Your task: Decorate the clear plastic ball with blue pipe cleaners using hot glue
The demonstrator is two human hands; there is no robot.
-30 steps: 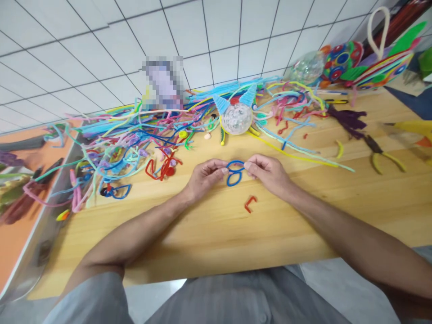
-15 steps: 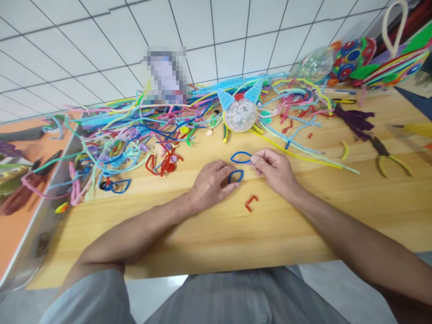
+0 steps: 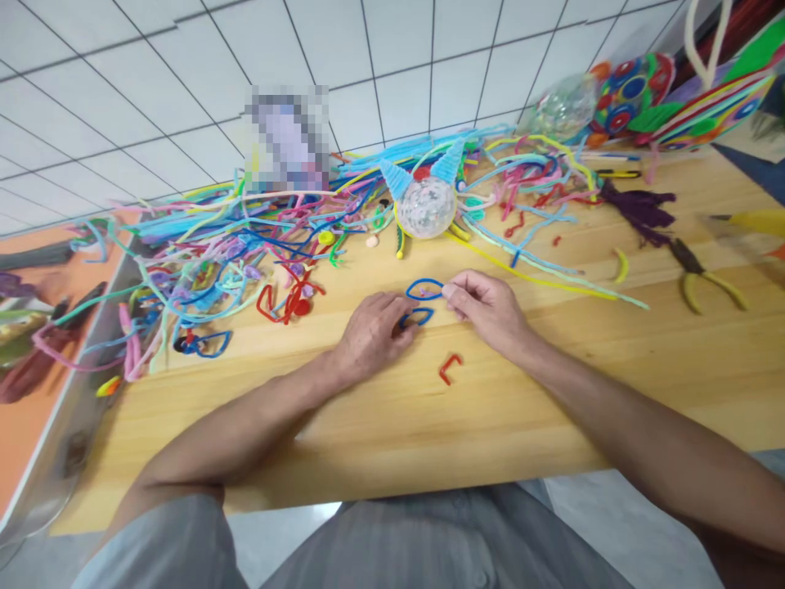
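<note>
The far loop (image 3: 424,280) was at mid-counter (image 3: 429,438), its right end hidden in the pinching grip of the right hand (image 3: 491,315). The left hand (image 3: 375,334) partly covered the near loop (image 3: 423,310); its grip could not be determined. Pixelation masked an item (image 3: 285,135) beyond.

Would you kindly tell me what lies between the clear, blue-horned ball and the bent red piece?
In the head view, the upper blue loop and the lower blue loop lie there, the right hand pinching the upper one's tip.
</note>
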